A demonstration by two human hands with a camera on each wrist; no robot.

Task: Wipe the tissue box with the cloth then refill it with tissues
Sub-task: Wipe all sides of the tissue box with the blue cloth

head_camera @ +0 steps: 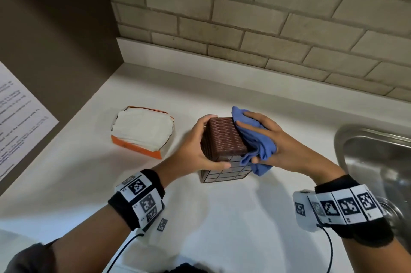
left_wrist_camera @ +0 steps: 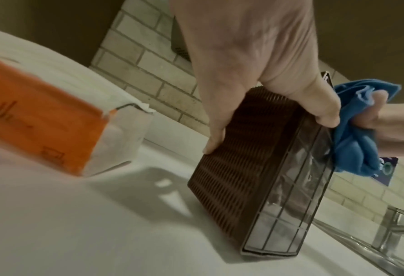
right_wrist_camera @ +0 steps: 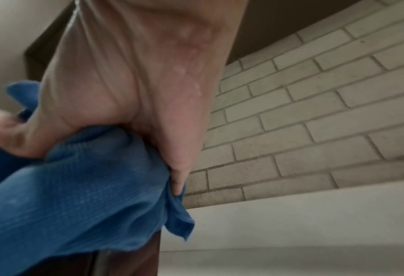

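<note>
Tissue box, brown woven, stands tilted on white counter near middle, one bottom edge down. My left hand grips it, thumb on near gridded face, fingers curled over far top. My right hand clutches bunched blue cloth pressed against box's right side. Orange tissue pack lies open left of box, apart. Left wrist view shows faucet by sink; right wrist view shows mostly palm, cloth, brick backsplash.
</note>
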